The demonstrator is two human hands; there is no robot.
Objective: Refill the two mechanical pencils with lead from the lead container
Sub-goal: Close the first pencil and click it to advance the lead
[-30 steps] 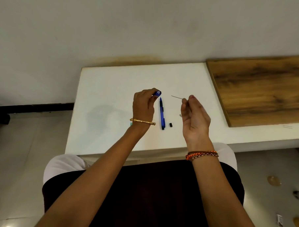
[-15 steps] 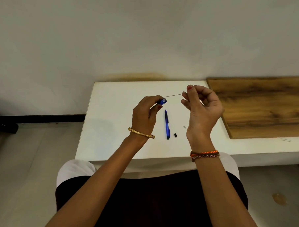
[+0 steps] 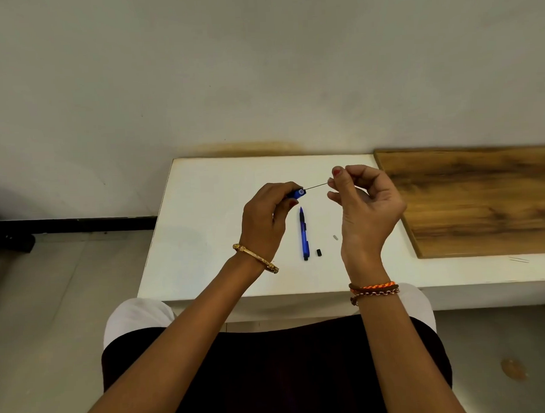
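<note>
Pencil in left hand (image 3: 296,193): blue, pale end opening
Pencil on surface (image 3: 304,233): blue, black tip and end
Small cap (image 3: 319,252): black
Lead (image 3: 316,184): dark grey
Surface (image 3: 204,240): white
Board (image 3: 483,203): brown wood grain
Left wrist bangle (image 3: 256,258): gold
Right wrist bands (image 3: 374,288): orange, brown, white braid

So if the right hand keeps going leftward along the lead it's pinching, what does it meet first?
Probably the open end of the blue pencil held in the left hand; the lead from the right hand already points there.
</note>
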